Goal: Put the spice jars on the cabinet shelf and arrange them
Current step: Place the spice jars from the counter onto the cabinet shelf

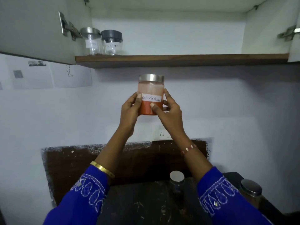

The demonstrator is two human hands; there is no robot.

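Note:
A jar of red chilli powder (pixel 150 88) with a steel lid and a white label is held up in front of the wall, below the cabinet shelf (pixel 178 58). My left hand (pixel 129 109) grips its left side and my right hand (pixel 168 111) grips its right side, thumbs on the front. Two jars stand at the shelf's left end: a steel-lidded jar (pixel 91 41) and a dark-lidded jar (pixel 112 42) labelled black pepper. Down on the dark counter (pixel 146 205) stand a steel-lidded jar (pixel 177 180) and another jar (pixel 250 190) at the right.
The cabinet doors are open, with hinges at the left (pixel 68 27) and right (pixel 288 33). The shelf right of the two jars is bare. A wall socket (pixel 161 133) sits behind my arms. Papers (pixel 48 75) hang on the left wall.

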